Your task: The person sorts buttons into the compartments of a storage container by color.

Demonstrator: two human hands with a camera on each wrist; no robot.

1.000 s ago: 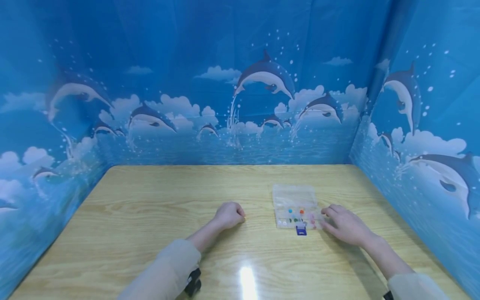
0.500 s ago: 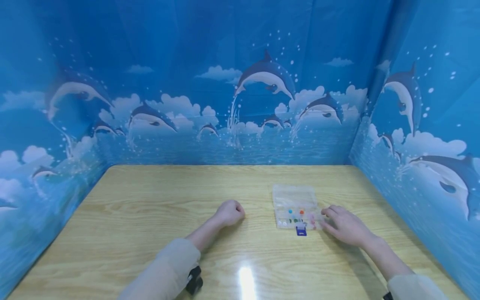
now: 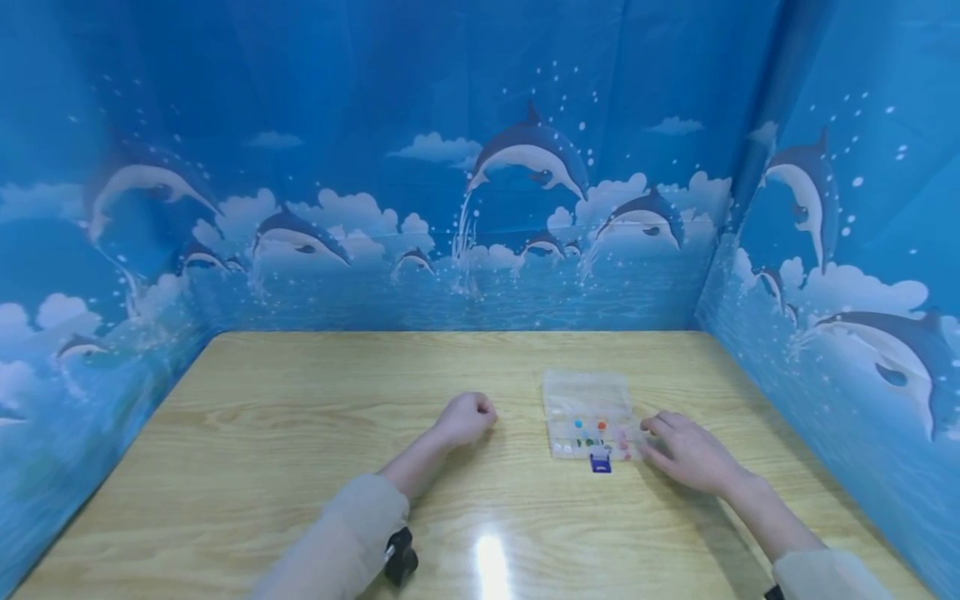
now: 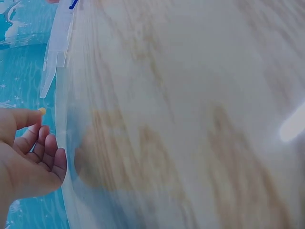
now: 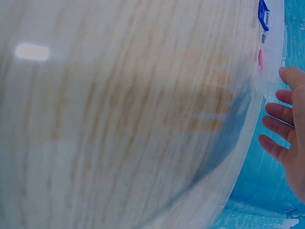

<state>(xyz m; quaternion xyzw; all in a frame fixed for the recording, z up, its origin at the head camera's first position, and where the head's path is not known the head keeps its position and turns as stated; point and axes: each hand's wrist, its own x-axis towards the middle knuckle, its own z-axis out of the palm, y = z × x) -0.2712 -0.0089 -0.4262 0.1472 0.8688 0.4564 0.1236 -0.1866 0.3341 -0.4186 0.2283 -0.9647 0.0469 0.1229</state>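
while the right hand [image 3: 692,452] rests flat beside the clear box [image 3: 591,414], the left hand [image 3: 467,418] lies curled, empty.

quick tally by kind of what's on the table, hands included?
Clear plastic box with blue latch: 1
Hands: 2 (left hand, right hand)
Small coloured pieces inside the box: too small to count
Total: 3

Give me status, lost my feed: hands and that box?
Left hand curled, pinching a small orange bead. Right hand open, fingertips at clear box. Box flat on table, nothing between.
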